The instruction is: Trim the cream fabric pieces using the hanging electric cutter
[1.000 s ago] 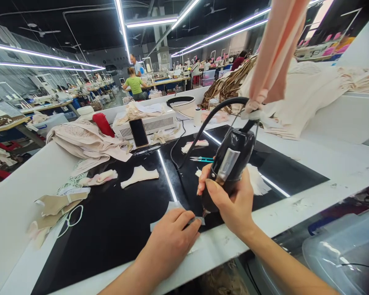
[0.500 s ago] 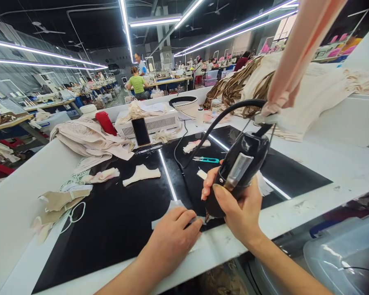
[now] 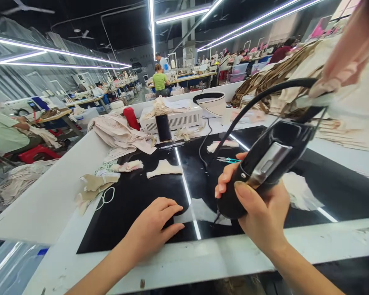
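Note:
On the black board [image 3: 110,229] lies a pale translucent shaped piece [image 3: 204,209], partly covered by the tool. My left hand [image 3: 152,223] rests at that piece's left end, fingers loosely curved, thumb apart, holding nothing; I cannot tell whether the fingertips touch it. My right hand [image 3: 261,213] is wrapped around a black corded hand tool [image 3: 273,151] with a silver lever, held tilted. The tool's thin tip [image 3: 217,217] points down at the piece's right part. Above, a pink cloth strip [image 3: 346,61] is tied at the tool's top. A cream cutout [image 3: 164,168] lies farther back.
Teal-handled thread snips [image 3: 229,160] lie behind the tool, and cream fabric [image 3: 299,190] to its right. A phone [image 3: 163,128] leans against a white vented box [image 3: 172,121]. Fabric piles [image 3: 119,133] border the left side. A person [image 3: 6,131] sits beyond the left panel.
The view has swung left, so the bench appears shifted right. My left hand has moved left across the translucent piece, baring more of it. My right hand still holds the tool, now tilted more.

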Demonstrator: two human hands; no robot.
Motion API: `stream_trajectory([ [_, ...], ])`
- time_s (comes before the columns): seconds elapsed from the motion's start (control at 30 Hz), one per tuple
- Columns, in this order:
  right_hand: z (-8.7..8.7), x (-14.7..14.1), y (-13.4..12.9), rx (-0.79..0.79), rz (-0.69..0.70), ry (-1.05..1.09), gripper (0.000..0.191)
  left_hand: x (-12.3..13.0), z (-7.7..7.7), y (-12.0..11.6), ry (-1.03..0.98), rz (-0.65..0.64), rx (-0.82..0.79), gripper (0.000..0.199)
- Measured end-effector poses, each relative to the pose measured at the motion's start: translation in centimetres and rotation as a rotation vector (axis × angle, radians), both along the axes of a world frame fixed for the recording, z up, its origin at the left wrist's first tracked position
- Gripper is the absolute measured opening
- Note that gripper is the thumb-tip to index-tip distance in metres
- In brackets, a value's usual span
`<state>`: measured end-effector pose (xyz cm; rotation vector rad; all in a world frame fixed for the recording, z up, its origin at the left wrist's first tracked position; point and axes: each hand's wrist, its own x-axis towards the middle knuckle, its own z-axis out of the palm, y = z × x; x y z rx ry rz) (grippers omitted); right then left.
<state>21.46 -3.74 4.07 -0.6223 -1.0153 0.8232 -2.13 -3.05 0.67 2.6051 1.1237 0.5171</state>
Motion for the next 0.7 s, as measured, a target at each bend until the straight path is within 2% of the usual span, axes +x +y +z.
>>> stream_trajectory([
  [0.1, -0.2, -1.7, 0.5, 0.022, 0.035, 0.021, 0.038, -0.4, -0.7, -0.5, -0.002, 0.035, -0.044, 0.033],
  [0.3, -0.5, -4.4, 1.5, 0.014, 0.083, 0.029, 0.038, 0.1, -1.4, -0.6, -0.113, 0.081, -0.086, 0.019],
  [0.7, -0.9, -7.2, 2.5, 0.03, 0.098, 0.044, 0.037, 0.0, -2.0, -0.5, -0.257, 0.112, -0.191, 0.02],
])
